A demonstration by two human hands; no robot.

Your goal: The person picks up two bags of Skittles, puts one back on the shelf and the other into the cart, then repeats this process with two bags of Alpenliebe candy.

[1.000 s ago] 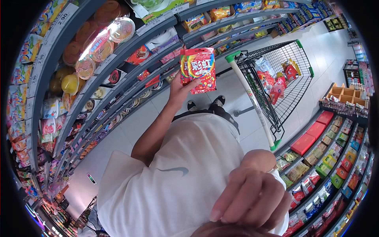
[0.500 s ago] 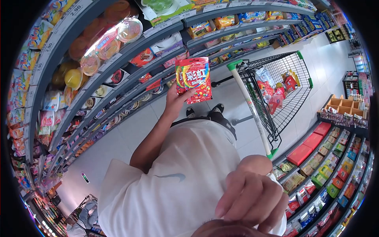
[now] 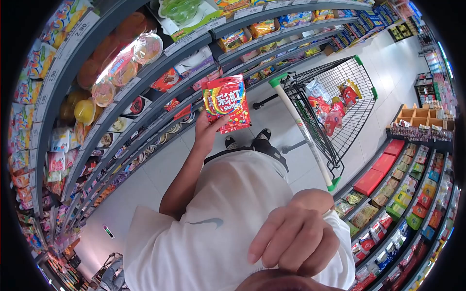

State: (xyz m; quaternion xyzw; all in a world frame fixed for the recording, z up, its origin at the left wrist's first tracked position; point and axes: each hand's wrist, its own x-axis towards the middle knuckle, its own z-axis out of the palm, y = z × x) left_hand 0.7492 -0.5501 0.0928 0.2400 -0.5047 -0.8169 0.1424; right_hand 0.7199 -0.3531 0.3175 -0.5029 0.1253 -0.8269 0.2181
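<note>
My left hand [image 3: 208,131] grips a small stack of red Skittles bags [image 3: 232,103], upright in front of the shelves, with the thumb across the lower front. The bags overlap; the front one shows a rainbow and large white characters. My right hand [image 3: 297,237] is raised close to the camera, over the right side of my white shirt [image 3: 233,194]. Its fingers are curled together, and its palm side is hidden, so whatever it may hold does not show. To the right of the bags stands a shopping cart [image 3: 335,104] with a green-ended handle; neither hand touches it.
Curved-looking snack shelves [image 3: 145,77] run along the left and top, with jelly cups [image 3: 148,47] close by. In the cart lie several packaged snacks [image 3: 326,114]. More shelves with red boxes [image 3: 370,180] line the right. My shoes [image 3: 262,135] stand on pale floor tiles.
The Skittles bags and my left hand have shifted slightly left and down in the view, and the bags are spread a little more. My right hand has moved slightly left.
</note>
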